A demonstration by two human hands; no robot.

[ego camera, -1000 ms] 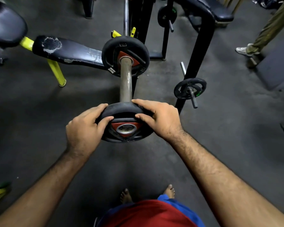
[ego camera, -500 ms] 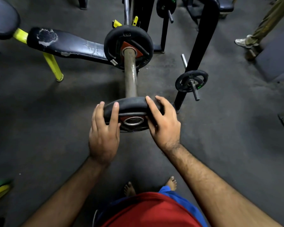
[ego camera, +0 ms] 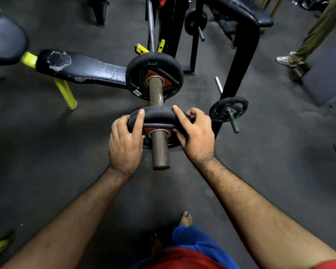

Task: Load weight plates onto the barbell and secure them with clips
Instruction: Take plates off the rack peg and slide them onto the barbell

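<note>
Both hands grip the near plate (ego camera: 157, 115), threaded on the barbell sleeve (ego camera: 159, 150). Left hand (ego camera: 125, 144) wraps the plate's left edge, index finger laid over the top rim. Right hand (ego camera: 197, 135) clamps the right edge, index finger over the rim, other fingers curled behind. Bare sleeve end sticks out toward the person, between the wrists. Beyond the grip, a second plate (ego camera: 154, 75) sits further up the same sleeve, a gap of bare bar between them. Right of the right hand, a small plate (ego camera: 228, 108) on a rack peg. Bench (ego camera: 80, 67) far left of the grip.
</note>
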